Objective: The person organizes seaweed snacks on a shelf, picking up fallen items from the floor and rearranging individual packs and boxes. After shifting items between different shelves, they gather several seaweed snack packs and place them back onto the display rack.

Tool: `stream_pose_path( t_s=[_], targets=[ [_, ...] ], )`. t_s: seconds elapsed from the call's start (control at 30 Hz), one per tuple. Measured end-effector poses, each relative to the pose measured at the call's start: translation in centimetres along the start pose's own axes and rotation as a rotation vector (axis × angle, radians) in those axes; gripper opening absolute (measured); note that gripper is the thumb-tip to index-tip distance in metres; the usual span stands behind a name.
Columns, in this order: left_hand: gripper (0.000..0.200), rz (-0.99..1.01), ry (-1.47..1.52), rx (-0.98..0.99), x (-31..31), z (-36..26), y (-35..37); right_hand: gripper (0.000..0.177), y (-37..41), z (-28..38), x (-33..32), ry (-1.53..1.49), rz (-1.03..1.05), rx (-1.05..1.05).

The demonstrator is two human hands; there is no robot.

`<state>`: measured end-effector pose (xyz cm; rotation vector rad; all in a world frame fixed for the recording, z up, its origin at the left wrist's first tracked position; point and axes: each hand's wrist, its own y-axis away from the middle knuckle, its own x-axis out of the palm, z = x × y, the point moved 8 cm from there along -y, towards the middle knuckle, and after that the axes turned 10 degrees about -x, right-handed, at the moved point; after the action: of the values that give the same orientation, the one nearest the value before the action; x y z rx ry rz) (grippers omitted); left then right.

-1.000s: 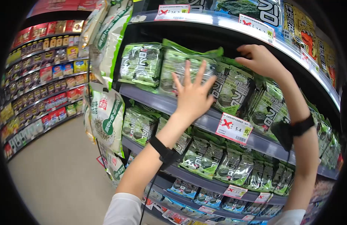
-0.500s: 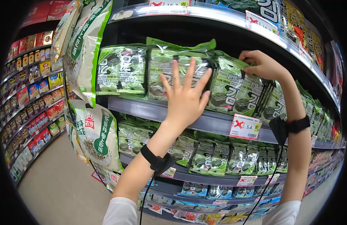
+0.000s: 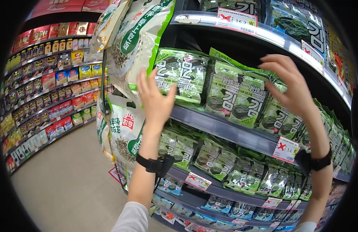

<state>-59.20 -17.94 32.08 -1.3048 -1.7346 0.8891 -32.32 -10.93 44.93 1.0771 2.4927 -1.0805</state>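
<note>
My left hand (image 3: 155, 99) reaches to the left end of the shelf, fingers and thumb apart. Its thumb overlaps the lower part of a green-and-white seaweed snack pack (image 3: 188, 79), while its fingers are at the edge of a hanging white bag (image 3: 126, 50). Another green seaweed pack (image 3: 236, 92) stands upright beside the first. Over the top right corner of that pack is my right hand (image 3: 289, 87), its fingers curved and a gap between thumb and fingertips. More seaweed packs (image 3: 279, 118) stand below and to the right of it. Both wrists wear black straps.
A grey shelf edge (image 3: 225, 125) with a price tag (image 3: 286, 149) runs under the packs, and another shelf (image 3: 302, 42) lies above. Lower shelves hold more seaweed packs (image 3: 215, 158). A second white bag (image 3: 123, 131) hangs at the left. Across the aisle floor (image 3: 66, 166) stand stocked shelves (image 3: 51, 85).
The view has turned left. My left hand has gone from the middle pack to the leftmost one. My right hand's fingers have opened off the pack top they were curled over.
</note>
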Motion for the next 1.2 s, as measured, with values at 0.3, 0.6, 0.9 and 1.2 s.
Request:
stream_pose_path(
  t_s=[0.3,0.6,0.9,1.2],
  targets=[
    [0.048,0.195,0.07,-0.256,-0.9,4.3,-1.0,0.054,-2.8,1.2,10.5,0.268,0.277,-0.045],
    [0.023,0.336,0.2,-0.204,0.3,4.3,-0.9,0.057,-2.3,1.2,9.8,0.286,0.134,-0.086],
    [0.01,0.136,0.275,0.252,-3.8,-3.1,-1.7,0.083,-8.0,5.0,5.0,-0.038,-0.177,-0.134],
    [0.009,-0.024,0.027,0.804,-5.7,-5.6,3.1,0.041,-11.5,10.3,7.1,0.138,0.113,-0.53]
  ],
)
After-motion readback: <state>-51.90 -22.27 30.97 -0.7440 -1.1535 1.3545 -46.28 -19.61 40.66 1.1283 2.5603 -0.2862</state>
